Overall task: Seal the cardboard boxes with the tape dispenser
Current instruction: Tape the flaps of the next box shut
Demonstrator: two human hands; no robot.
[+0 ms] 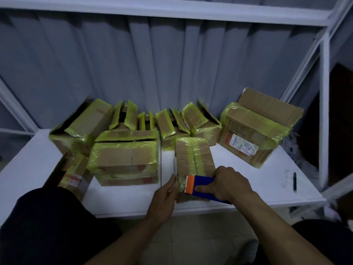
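Head view: the tape dispenser [202,188] was gripped by the right hand [229,185] at the near end of the small box [193,159] on the table [248,180], its long axis directed away from the person, its left side steadied by the straight-fingered left hand [164,191].

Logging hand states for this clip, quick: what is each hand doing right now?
Left hand: open, straight fingers against the small box.
Right hand: grips the tape dispenser.
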